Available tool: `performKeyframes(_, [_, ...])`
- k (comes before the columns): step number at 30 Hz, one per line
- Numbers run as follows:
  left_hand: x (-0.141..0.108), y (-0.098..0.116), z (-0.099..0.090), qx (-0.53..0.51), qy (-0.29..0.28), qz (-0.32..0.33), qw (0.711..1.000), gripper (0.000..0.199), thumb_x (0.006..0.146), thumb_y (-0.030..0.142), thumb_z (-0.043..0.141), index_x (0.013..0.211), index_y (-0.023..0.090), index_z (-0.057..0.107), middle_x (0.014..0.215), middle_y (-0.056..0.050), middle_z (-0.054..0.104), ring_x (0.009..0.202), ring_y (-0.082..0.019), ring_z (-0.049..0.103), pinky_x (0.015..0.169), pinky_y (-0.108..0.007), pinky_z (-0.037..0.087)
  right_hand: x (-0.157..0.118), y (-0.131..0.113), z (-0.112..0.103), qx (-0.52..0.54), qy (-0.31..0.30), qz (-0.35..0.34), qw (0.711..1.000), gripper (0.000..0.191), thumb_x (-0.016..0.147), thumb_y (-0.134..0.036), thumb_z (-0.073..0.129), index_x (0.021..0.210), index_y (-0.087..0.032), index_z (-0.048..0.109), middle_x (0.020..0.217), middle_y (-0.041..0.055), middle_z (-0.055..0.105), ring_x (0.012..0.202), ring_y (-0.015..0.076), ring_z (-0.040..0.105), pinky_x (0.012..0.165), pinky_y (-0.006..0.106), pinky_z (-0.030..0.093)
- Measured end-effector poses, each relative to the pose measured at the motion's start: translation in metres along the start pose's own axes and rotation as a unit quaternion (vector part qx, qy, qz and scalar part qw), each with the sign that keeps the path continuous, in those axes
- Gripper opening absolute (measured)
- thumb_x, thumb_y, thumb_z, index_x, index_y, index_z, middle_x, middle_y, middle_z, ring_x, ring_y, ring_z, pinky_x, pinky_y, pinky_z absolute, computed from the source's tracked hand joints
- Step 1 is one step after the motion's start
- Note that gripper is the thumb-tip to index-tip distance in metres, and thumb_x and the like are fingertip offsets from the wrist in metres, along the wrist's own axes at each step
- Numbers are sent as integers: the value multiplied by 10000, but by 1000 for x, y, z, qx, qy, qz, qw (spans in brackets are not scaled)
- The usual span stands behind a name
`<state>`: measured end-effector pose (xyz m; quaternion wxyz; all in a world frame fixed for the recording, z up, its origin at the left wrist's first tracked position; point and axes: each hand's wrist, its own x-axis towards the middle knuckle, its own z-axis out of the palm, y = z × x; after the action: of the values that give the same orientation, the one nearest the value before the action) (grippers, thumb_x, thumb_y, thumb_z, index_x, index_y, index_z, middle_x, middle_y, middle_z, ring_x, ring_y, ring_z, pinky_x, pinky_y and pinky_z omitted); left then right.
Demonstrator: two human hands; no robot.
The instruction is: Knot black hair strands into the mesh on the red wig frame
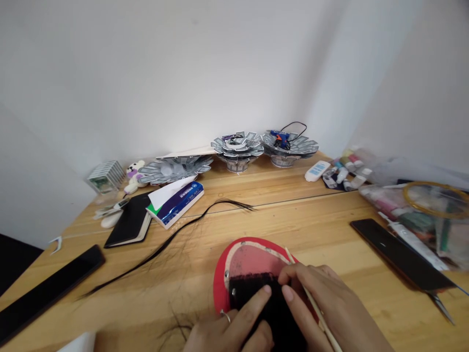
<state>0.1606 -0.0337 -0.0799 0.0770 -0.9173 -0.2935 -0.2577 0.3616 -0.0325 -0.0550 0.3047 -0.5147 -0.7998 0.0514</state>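
Here we are at the desk, and all the action sits at the near edge: 2 bare hands work over a dense black hair swatch [256,293] laid on a red oval board [220,278] with a pink centre [249,259] and metal eyelets [233,292]. The left hand [227,330] comes down flat, fingers [252,313] spread on the hair, pressing rather than clenching, a ring [226,317] on 1 finger. The right hand [330,298] looks to be pinching a thin wooden stick [322,320], its tip reaching up over the board's far side, while the hand also touches the swatch's upper edge. That swatch looks light, soft and slippery, with no stiffness of its own, so the surest hold looks like flat pressure against the board, up at the dense top edge, not the ends. Out to the left, a long loose black hair tress [172,239] snakes across the wooden desk [278,220], and a hot glue gun [280,139] sits at the back in a paper bowl [308,145].
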Motion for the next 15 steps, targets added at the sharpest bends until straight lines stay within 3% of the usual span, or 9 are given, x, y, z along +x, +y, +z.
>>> performKeyframes(5, [2, 1, 2, 9, 51, 10, 999, 467, 1033, 104, 248, 827, 200, 655, 1062, -10, 787, 345, -75, 599, 286, -205, 404, -1, -6, 3, -34, 8, -4, 999, 129, 818, -136, 512, 793, -242, 581, 637, 11, 705, 527, 225, 669, 493, 319, 469])
performKeyframes(15, [4, -1, -1, 3, 61, 9, 998, 415, 1010, 79, 289, 772, 206, 606, 1081, -18, 782, 332, -77, 574, 289, -206, 393, -2, 3, 3, 7, -6, 8, 1000, 230, 931, -105, 412, 835, -259, 553, 699, 1, 719, 564, 213, 676, 550, 336, 522])
